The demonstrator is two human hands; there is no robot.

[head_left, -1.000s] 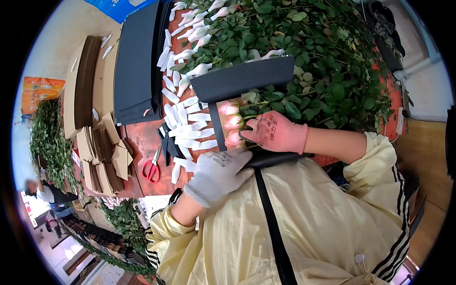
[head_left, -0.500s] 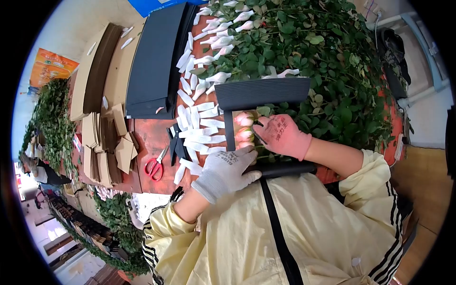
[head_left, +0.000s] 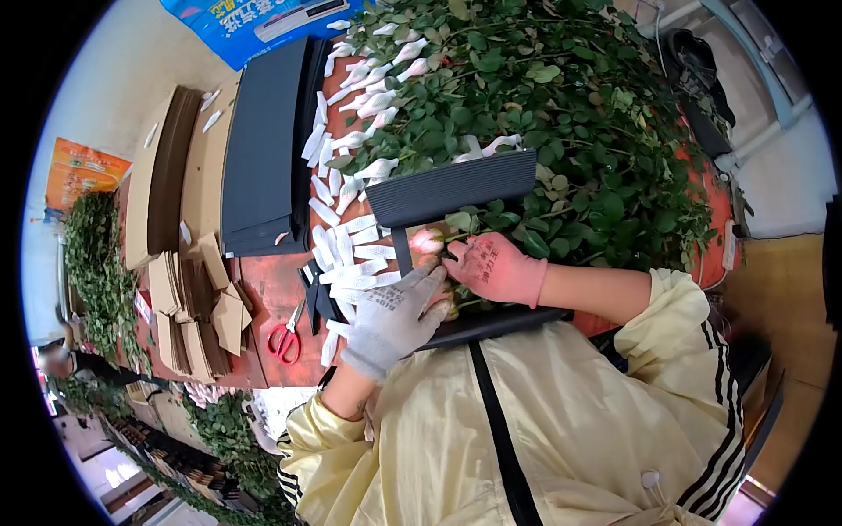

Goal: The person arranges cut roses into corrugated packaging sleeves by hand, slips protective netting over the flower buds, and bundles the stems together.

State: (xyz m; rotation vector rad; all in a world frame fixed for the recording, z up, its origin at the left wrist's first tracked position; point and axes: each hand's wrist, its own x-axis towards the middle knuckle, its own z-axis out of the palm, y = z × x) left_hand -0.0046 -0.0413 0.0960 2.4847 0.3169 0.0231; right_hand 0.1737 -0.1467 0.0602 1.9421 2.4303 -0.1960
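Observation:
Pink roses lie head to the left in a black corrugated wrapper folded up on its far and near sides. One pink rose shows beyond my fingers; the other heads are mostly covered. My left hand, in a pale grey glove, rests over those heads with fingers stretched and thumb apart. Close beside it, my right hand, in a pink glove, has its fingers curled and pressed in at the stems just behind the heads. What lies between its fingertips is hidden.
White mesh sleeves lie left of the wrapper. Red-handled scissors are near cut cardboard pieces. Black sheets and long cardboard are stacked behind. Leafy rose stems cover the far right, some heads in white sleeves.
The view has shifted, placing the table lower and further left. My left hand has slid further over the rose heads, covering more of them. My right hand stays at the stems, fingers more curled.

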